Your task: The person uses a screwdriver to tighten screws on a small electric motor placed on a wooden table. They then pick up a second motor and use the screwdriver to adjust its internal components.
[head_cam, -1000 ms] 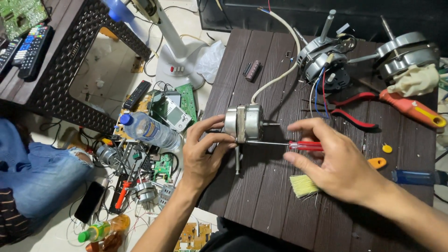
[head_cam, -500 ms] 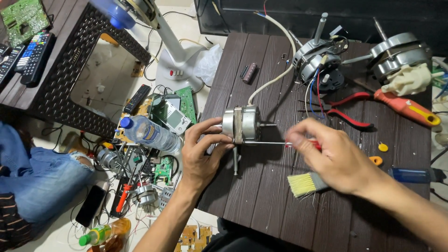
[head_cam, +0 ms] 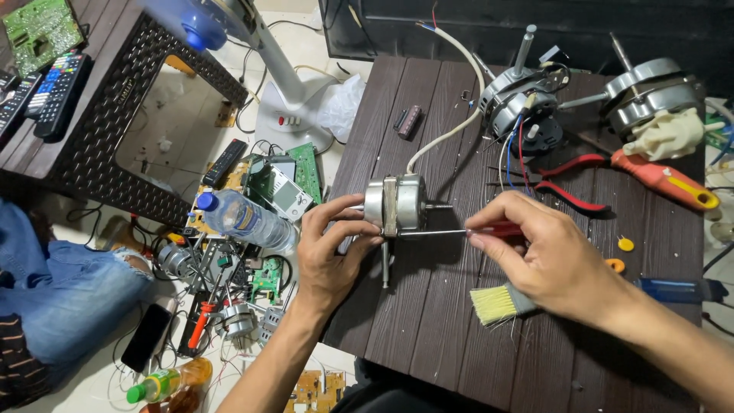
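In the head view, the left hand point(head_cam: 329, 256) is closing its grip around a small silver fan motor point(head_cam: 395, 204) at the centre of the frame, holding it on its side on the dark slatted counter point(head_cam: 428, 329). The right hand point(head_cam: 547, 256) is pinching a red-handled screwdriver point(head_cam: 459, 232) whose shaft is lying level with its tip at the motor's seam. A yellow-bristled brush point(head_cam: 495, 303) is lying just below that hand, red pliers point(head_cam: 604, 172) are resting toward the upper right, and a water bottle point(head_cam: 245, 222) is lying on the floor at the left.

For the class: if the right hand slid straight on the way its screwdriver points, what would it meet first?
The right hand points its screwdriver leftward; it would probably meet the small motor first, held by the left hand. The tip already seems to touch its seam.
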